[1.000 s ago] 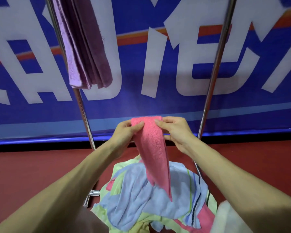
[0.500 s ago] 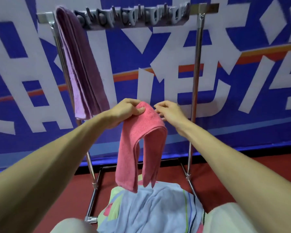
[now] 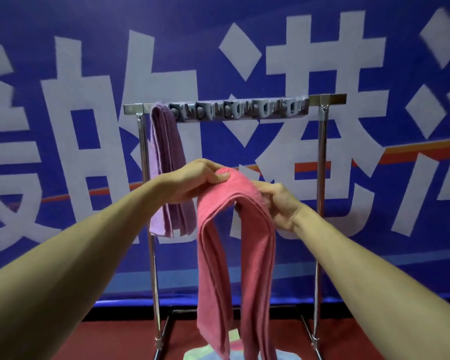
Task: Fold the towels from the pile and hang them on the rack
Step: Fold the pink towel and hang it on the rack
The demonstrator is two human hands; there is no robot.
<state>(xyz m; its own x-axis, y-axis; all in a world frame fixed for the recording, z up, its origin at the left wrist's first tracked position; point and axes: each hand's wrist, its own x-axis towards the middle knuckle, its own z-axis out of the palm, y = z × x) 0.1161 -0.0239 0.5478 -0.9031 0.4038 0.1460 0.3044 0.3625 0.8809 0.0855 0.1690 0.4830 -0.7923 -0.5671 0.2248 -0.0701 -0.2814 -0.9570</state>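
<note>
Both hands grip the folded pink towel [image 3: 234,229] at its top bend, left hand [image 3: 195,181] pinching with thumb over fingers [image 3: 220,178], right hand [image 3: 278,203] clasping the other side. The towel's two halves hang down below the fingers. Above and beyond them stands the rack [image 3: 322,157], a purple towel [image 3: 166,162] draped beside the left hand.

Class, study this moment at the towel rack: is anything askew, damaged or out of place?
Nothing stands out. The purple towel hangs folded over the left end of the rack. The left hand and right hand hold the folded pink towel below the bar, both halves hanging evenly.
</note>
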